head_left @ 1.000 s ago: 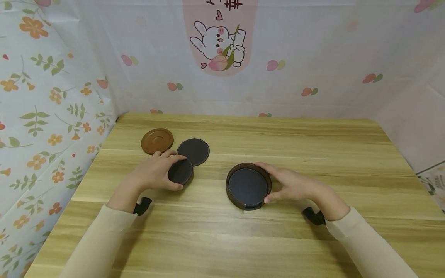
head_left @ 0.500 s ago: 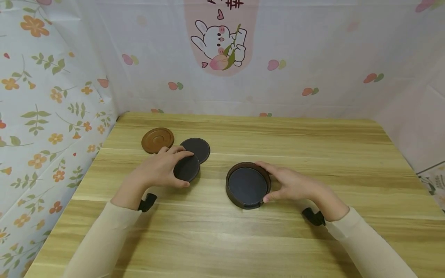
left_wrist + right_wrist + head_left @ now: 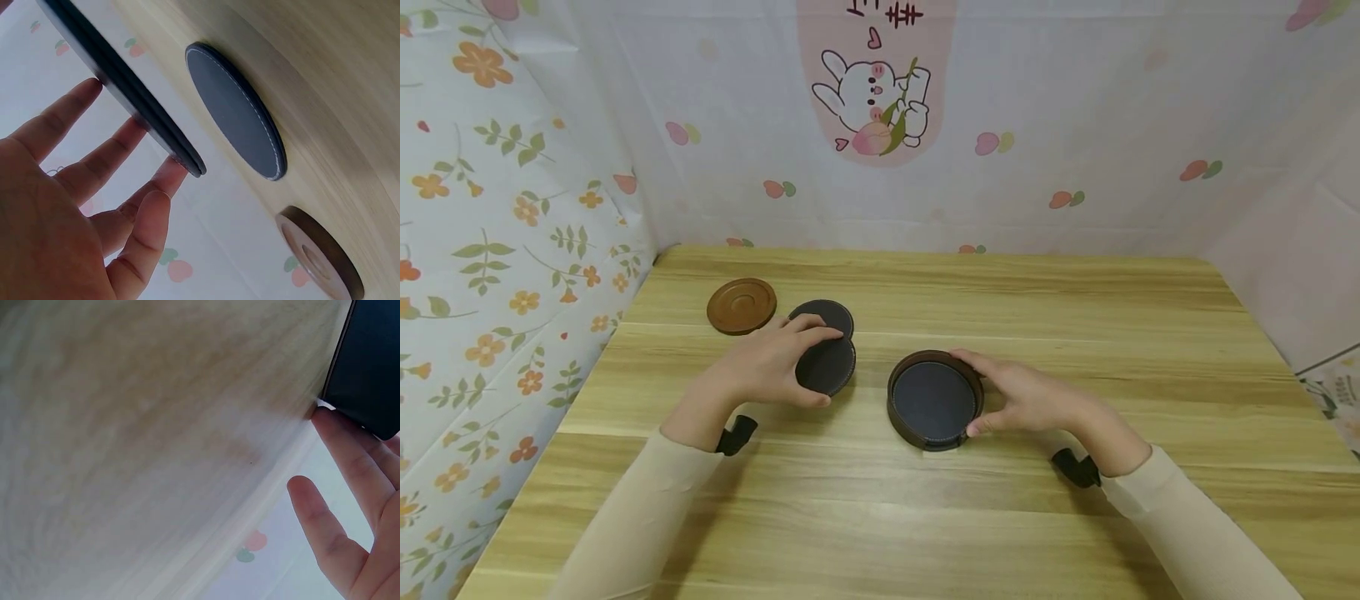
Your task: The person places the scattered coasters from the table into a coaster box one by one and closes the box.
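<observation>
My left hand (image 3: pixel 767 364) pinches round black coasters (image 3: pixel 829 367) between thumb and fingers, raised off the table and slightly tilted. In the left wrist view, two edges show in the held coasters (image 3: pixel 119 81), one stacked on the other. Behind them a single black coaster (image 3: pixel 838 312) with pale stitching lies flat, partly hidden by the hand. My right hand (image 3: pixel 1030 400) grips the right side of a round dark coaster holder (image 3: pixel 901 423), thumb near its front notch. Inside the holder lies another black coaster (image 3: pixel 934 400).
A brown wooden round coaster (image 3: pixel 741 307) with a ringed centre lies at the back left of the wooden table (image 3: pixel 1000 517). White patterned cloth (image 3: pixel 1075 125) hangs behind the table, and floral cloth (image 3: pixel 512 333) covers the left side.
My left hand has moved to the right with the held coasters, closer to the holder. The right hand and the holder have stayed in place.
</observation>
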`<state>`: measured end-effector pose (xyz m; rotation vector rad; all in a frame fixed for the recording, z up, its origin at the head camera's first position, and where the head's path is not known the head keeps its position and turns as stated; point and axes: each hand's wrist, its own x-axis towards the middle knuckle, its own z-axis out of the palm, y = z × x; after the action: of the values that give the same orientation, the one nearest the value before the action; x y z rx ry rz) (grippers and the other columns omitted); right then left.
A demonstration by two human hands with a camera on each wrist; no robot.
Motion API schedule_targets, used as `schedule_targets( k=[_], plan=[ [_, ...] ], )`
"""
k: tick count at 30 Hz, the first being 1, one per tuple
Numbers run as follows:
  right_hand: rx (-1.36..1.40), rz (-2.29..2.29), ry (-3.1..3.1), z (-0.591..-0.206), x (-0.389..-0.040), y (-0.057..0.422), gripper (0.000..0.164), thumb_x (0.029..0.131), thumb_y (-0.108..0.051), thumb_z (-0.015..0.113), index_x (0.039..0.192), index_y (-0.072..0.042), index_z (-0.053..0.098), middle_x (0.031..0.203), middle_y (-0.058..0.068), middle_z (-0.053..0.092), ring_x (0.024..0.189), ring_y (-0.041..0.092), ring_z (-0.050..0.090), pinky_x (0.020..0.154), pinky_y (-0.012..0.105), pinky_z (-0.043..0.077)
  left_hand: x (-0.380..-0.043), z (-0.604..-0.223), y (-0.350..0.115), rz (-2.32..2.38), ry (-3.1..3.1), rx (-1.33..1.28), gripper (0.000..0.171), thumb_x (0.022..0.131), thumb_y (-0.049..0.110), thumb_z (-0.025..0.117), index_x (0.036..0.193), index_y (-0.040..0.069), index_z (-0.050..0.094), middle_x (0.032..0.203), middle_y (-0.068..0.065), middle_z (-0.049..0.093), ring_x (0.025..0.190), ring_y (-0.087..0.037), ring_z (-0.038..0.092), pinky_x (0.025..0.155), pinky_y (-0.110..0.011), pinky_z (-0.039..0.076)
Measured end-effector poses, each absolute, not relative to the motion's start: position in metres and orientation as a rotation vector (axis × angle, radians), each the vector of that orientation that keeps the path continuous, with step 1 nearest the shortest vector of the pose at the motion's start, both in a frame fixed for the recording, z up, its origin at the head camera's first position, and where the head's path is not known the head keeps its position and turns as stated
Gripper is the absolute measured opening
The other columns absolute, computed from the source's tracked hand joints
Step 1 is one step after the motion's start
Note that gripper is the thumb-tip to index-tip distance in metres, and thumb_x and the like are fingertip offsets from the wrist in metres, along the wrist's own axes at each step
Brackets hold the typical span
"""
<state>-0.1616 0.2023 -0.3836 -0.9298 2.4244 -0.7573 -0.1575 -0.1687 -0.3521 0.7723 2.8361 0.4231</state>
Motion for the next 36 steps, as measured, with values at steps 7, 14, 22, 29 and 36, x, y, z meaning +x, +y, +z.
schedule_targets(
  k=[7, 14, 22, 29, 36],
  plan=[
    [-0.925, -0.751, 2.421, -0.384, -0.162, 0.203, 0.109, 0.079, -0.05, 0.079, 0.159, -0.006, 0.019, 0.158, 0.015, 0.038, 0.147, 0.036, 0.035, 0.115, 0.056, 0.033, -0.158, -0.352, -0.158, 0.44, 2.829, 0.825, 0.085, 0.071, 0.054, 0.081, 0.146, 0.028, 0.05, 0.149, -0.005, 0.046, 0.124, -0.035, 0.05, 0.096, -0.051, 0.05],
    [-0.912, -0.746, 2.427, -0.383, -0.162, 0.202, 0.11, 0.078, -0.049, 0.08, 0.159, -0.005, 0.019, 0.158, 0.016, 0.038, 0.146, 0.036, 0.036, 0.116, 0.056, 0.033, -0.157, -0.353, -0.145, 0.457, 2.816, 0.858, 0.085, 0.072, 0.055, 0.08, 0.147, 0.031, 0.047, 0.151, -0.003, 0.044, 0.126, -0.033, 0.048, 0.096, -0.057, 0.047],
    [-0.913, -0.735, 2.448, -0.384, -0.162, 0.202, 0.11, 0.077, -0.05, 0.081, 0.158, -0.006, 0.021, 0.154, 0.016, 0.043, 0.143, 0.036, 0.041, 0.115, 0.056, 0.034, -0.157, -0.352, -0.127, 0.446, 2.822, 0.928, 0.084, 0.071, 0.055, 0.08, 0.146, 0.034, 0.048, 0.149, 0.002, 0.044, 0.124, -0.029, 0.048, 0.09, -0.052, 0.048],
    [-0.933, -0.733, 2.456, -0.383, -0.162, 0.201, 0.109, 0.077, -0.046, 0.083, 0.157, -0.004, 0.023, 0.152, 0.018, 0.046, 0.14, 0.036, 0.044, 0.114, 0.055, 0.036, -0.157, -0.353, -0.116, 0.451, 2.814, 0.998, 0.083, 0.07, 0.054, 0.081, 0.144, 0.032, 0.05, 0.147, 0.002, 0.047, 0.119, -0.027, 0.05, 0.087, -0.047, 0.049],
    [-0.925, -0.746, 2.442, -0.382, -0.162, 0.201, 0.108, 0.078, -0.047, 0.082, 0.157, -0.004, 0.022, 0.152, 0.017, 0.045, 0.141, 0.036, 0.044, 0.114, 0.056, 0.036, -0.158, -0.351, -0.104, 0.461, 2.789, 1.052, 0.085, 0.07, 0.055, 0.081, 0.145, 0.031, 0.049, 0.149, 0.0, 0.045, 0.124, -0.026, 0.048, 0.09, -0.049, 0.049]
  ],
)
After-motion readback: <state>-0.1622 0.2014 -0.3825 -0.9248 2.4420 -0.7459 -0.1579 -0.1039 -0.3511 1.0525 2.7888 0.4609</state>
